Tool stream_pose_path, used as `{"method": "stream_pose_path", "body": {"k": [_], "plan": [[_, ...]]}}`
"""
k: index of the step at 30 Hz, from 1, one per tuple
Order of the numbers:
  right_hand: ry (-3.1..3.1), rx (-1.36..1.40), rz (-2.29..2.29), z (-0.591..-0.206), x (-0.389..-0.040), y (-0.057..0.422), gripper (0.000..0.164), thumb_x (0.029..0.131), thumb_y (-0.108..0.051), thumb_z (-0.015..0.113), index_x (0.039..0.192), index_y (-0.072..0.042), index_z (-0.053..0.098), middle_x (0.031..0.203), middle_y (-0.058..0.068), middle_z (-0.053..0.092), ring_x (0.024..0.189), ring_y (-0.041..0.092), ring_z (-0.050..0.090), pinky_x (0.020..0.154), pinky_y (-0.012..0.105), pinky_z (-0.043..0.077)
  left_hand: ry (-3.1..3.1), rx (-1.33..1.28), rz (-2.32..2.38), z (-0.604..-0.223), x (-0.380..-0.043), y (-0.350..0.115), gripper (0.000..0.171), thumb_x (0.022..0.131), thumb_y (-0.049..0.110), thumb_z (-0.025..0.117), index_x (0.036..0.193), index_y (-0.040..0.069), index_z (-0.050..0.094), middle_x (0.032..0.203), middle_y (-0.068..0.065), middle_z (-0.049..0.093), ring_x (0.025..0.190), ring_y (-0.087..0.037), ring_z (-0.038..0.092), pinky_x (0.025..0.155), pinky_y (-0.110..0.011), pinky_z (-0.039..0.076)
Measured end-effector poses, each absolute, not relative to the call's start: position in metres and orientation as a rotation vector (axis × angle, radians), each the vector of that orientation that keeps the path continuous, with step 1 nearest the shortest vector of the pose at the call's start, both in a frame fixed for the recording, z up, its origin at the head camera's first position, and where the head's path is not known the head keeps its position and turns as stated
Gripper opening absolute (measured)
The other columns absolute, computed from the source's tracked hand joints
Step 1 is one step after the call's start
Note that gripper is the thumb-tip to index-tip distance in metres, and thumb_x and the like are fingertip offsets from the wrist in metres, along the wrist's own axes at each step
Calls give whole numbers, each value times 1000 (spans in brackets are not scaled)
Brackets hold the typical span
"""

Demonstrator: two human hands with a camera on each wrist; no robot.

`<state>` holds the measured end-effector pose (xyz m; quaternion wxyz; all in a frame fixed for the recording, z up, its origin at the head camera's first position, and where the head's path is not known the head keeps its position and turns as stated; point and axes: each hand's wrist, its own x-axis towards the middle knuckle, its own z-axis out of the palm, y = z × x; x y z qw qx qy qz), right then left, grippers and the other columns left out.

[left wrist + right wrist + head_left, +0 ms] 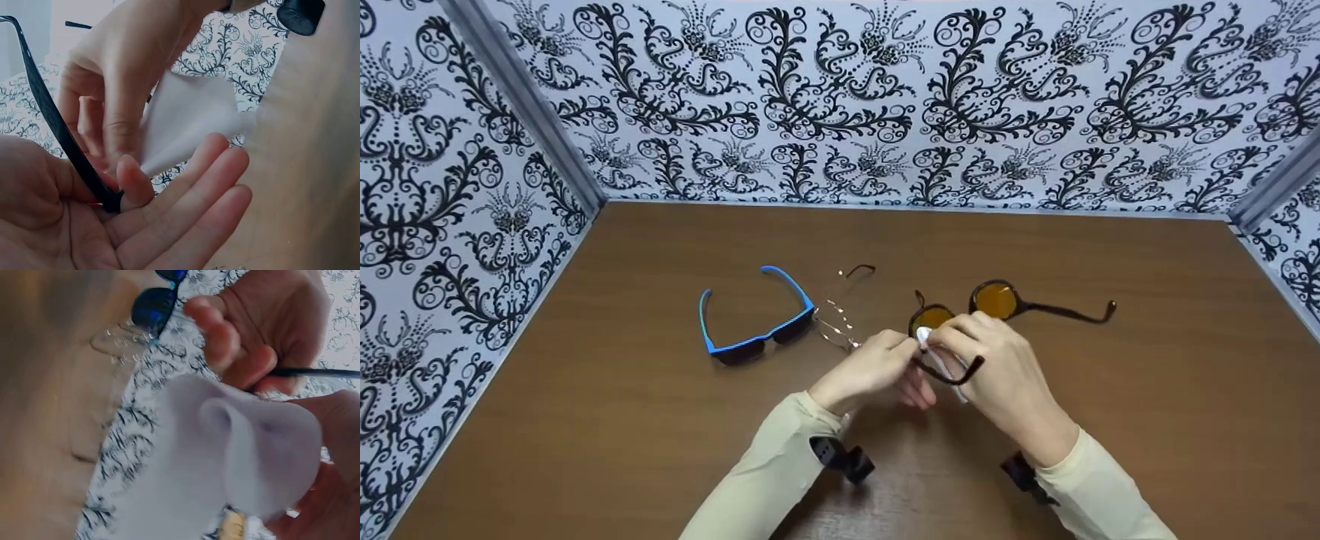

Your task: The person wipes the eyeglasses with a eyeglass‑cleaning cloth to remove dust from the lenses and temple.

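Note:
My left hand (877, 367) pinches a pair of dark-framed glasses near the hinge, with its dark temple (53, 115) sticking out past the thumb. In the left wrist view the other fingers (197, 219) stretch out straight. A pale cloth (253, 455) is bunched in my right hand (997, 367), up against the left hand. The cloth and fingers hide the front of the held glasses. Just beyond the hands lie round sunglasses with amber lenses (995, 300), partly covered by the right hand in the head view.
Blue-framed sunglasses (765, 337) lie on the brown table (622, 435), left of the hands. Beside them are thin wire-framed glasses (834, 330), whose dark temple tip (864, 268) points away. Patterned walls (840, 112) enclose the table at the back and sides.

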<state>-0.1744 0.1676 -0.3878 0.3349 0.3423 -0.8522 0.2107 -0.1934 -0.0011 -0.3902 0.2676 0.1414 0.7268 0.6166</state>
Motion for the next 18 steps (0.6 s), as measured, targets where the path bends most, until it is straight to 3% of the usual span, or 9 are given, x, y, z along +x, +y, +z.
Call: {"method": "stream_pose_path", "body": {"k": [6, 11, 15, 18], "plan": [[-2172, 743, 420, -389, -177, 164, 4, 87, -7, 69, 89, -4, 68, 85, 9, 65, 68, 26, 58, 56, 36, 47, 2017, 387, 1634, -389, -193, -2, 40, 98, 7, 33, 79, -14, 62, 70, -22, 68, 65, -35, 69, 65, -43, 58], [-2127, 844, 539, -394, -177, 159, 15, 96, -16, 60, 92, -4, 67, 89, 9, 64, 73, 25, 59, 65, 40, 52, 2009, 377, 1666, -389, -190, 1, 38, 98, 8, 34, 87, -10, 65, 69, -23, 67, 64, -35, 69, 62, -41, 58], [-2140, 914, 586, -395, -176, 157, 4, 90, -9, 68, 89, -5, 65, 89, 5, 64, 78, 23, 60, 79, 43, 53, 1996, 382, 1704, -391, -193, 0, 38, 98, 10, 33, 89, -6, 67, 68, -24, 66, 61, -34, 69, 59, -40, 58], [-2170, 884, 526, -393, -174, 160, 19, 77, 2, 77, 87, -6, 63, 86, 3, 64, 76, 22, 60, 78, 41, 54, 2001, 374, 1714, -391, -195, -1, 37, 97, 8, 33, 81, -5, 64, 67, -25, 66, 60, -33, 69, 59, -41, 58]]}}
